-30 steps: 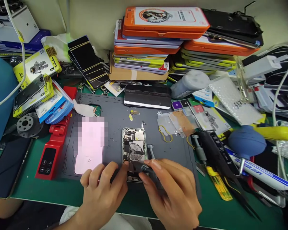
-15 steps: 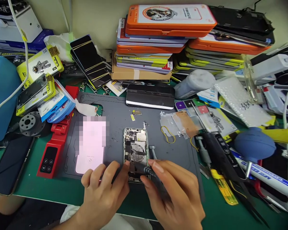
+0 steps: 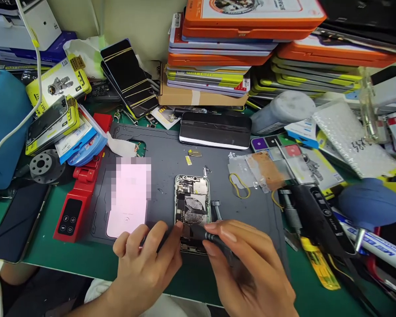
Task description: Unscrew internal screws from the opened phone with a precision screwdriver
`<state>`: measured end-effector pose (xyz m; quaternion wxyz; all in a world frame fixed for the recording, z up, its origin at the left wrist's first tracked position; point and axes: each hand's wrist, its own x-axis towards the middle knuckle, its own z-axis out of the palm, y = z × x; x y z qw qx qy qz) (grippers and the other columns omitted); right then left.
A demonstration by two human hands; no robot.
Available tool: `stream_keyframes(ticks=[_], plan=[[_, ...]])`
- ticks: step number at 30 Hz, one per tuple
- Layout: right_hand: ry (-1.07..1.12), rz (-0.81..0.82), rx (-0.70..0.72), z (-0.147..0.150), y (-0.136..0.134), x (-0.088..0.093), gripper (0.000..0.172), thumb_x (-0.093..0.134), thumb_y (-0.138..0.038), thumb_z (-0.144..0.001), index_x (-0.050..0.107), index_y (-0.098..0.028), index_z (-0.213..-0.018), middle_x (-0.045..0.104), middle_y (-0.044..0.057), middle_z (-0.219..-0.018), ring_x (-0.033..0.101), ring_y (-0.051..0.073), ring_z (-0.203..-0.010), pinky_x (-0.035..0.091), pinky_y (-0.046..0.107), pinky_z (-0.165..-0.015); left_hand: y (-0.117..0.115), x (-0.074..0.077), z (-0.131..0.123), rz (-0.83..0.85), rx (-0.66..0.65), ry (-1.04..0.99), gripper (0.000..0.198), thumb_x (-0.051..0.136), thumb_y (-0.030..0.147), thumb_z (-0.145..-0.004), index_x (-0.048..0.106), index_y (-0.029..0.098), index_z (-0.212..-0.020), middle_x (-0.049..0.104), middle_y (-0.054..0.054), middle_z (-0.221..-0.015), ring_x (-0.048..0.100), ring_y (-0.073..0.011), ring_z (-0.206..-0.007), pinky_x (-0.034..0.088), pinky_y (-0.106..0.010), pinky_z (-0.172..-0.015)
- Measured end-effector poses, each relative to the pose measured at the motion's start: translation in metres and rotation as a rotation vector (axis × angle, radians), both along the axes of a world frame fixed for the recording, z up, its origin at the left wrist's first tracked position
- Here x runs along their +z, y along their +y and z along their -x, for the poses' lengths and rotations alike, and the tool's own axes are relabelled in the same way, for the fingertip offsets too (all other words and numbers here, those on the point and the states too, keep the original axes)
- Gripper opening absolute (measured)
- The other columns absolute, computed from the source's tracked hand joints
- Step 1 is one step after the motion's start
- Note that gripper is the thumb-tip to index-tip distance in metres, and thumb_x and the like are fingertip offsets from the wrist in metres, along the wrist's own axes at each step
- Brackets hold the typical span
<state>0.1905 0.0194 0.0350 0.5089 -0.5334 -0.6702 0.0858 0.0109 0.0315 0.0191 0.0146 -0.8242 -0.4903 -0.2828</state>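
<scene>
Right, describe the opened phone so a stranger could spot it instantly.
Find the dark grey mat on the green bench. Near its front, between the left hand and the right hand gripping a dark tool, lies the opened phone. Unlike the pink panel beside it, its circuitry shows.

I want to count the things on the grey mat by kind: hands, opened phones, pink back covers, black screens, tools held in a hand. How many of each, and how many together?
hands: 2, the left hand and the right hand
opened phone: 1
pink back cover: 1
black screen: 1
dark tool, held in the right hand: 1
Total: 6
</scene>
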Motion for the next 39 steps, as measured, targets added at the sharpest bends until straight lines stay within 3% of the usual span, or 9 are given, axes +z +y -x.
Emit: stream_keyframes(ticks=[3, 8, 12, 15, 23, 30, 34, 39], plan=[[0.050, 0.024, 0.084, 0.0006, -0.0002, 0.0015, 0.076, 0.058, 0.014, -0.095, 0.053, -0.022, -0.161, 0.070, 0.010, -0.123, 0.071, 0.027, -0.110, 0.063, 0.048, -0.089, -0.0005, -0.0004, 0.0002, 0.015, -0.009, 0.006, 0.021, 0.073, 0.030, -0.104, 0.081, 0.030, -0.123, 0.079, 0.002, -0.104, 0.054, -0.0210, -0.104, 0.031, -0.042, -0.086], [-0.163, -0.053, -0.091, 0.0005, 0.0003, 0.0036, 0.075, 0.075, 0.010, -0.093, 0.060, -0.026, -0.156, 0.072, 0.006, -0.112, 0.071, 0.023, -0.101, 0.062, 0.039, -0.090, -0.0004, -0.0003, -0.0002, 0.023, -0.014, -0.007, 0.023, 0.073, 0.028, -0.103, 0.080, 0.029, -0.125, 0.079, 0.001, -0.103, 0.054, -0.0208, -0.104, 0.032, -0.042, -0.087], [-0.224, -0.044, -0.086, -0.0028, -0.0015, 0.0021, 0.068, 0.064, 0.006, -0.101, 0.053, -0.022, -0.162, 0.072, 0.010, -0.119, 0.071, 0.026, -0.109, 0.060, 0.040, -0.092, -0.0003, 0.0003, -0.0003, 0.023, -0.012, -0.002, 0.023, 0.072, 0.028, -0.104, 0.080, 0.030, -0.125, 0.078, 0.001, -0.101, 0.054, -0.0208, -0.104, 0.032, -0.042, -0.087], [-0.280, -0.044, -0.120, -0.0042, -0.0024, 0.0022, 0.069, 0.067, 0.005, -0.100, 0.055, -0.023, -0.161, 0.072, 0.007, -0.112, 0.070, 0.023, -0.102, 0.059, 0.038, -0.092, -0.0002, 0.0004, -0.0002, 0.025, -0.017, -0.006, 0.023, 0.073, 0.027, -0.102, 0.080, 0.029, -0.125, 0.077, 0.001, -0.101, 0.054, -0.0210, -0.104, 0.032, -0.041, -0.088], [-0.231, -0.016, -0.098, 0.0005, -0.0003, 0.0051, 0.070, 0.064, 0.004, -0.102, 0.055, -0.030, -0.161, 0.068, 0.007, -0.114, 0.067, 0.022, -0.105, 0.057, 0.037, -0.092, -0.0011, -0.0018, -0.0001, 0.010, -0.016, -0.019, 0.022, 0.074, 0.028, -0.102, 0.081, 0.029, -0.123, 0.077, -0.001, -0.101, 0.054, -0.0219, -0.104, 0.031, -0.042, -0.090], [-0.214, -0.019, -0.109, -0.0004, 0.0021, 0.0040, 0.061, 0.065, 0.003, -0.101, 0.061, -0.025, -0.155, 0.069, 0.008, -0.118, 0.069, 0.023, -0.107, 0.058, 0.037, -0.093, -0.0012, 0.0000, -0.0016, 0.009, -0.011, -0.010, 0.021, 0.071, 0.027, -0.103, 0.081, 0.028, -0.122, 0.077, 0.000, -0.103, 0.054, -0.0217, -0.104, 0.032, -0.041, -0.090], [-0.238, -0.049, -0.112, -0.0005, 0.0041, 0.0064, 0.055, 0.067, 0.004, -0.099, 0.065, -0.021, -0.148, 0.069, 0.006, -0.109, 0.069, 0.022, -0.101, 0.058, 0.036, -0.095, -0.0008, 0.0014, -0.0022, 0.015, 0.000, -0.019, 0.022, 0.073, 0.026, -0.101, 0.081, 0.029, -0.122, 0.076, -0.001, -0.104, 0.055, -0.0211, -0.104, 0.034, -0.040, -0.091], [-0.235, -0.068, -0.068, -0.0016, 0.0066, 0.0064, 0.061, 0.063, 0.004, -0.101, 0.059, -0.019, -0.157, 0.069, 0.009, -0.112, 0.068, 0.023, -0.102, 0.058, 0.035, -0.093, -0.0022, -0.0022, -0.0017, 0.010, 0.019, -0.028, 0.026, 0.075, 0.024, -0.099, 0.080, 0.031, -0.123, 0.075, -0.001, -0.104, 0.056, -0.0208, -0.104, 0.035, -0.039, -0.094]])
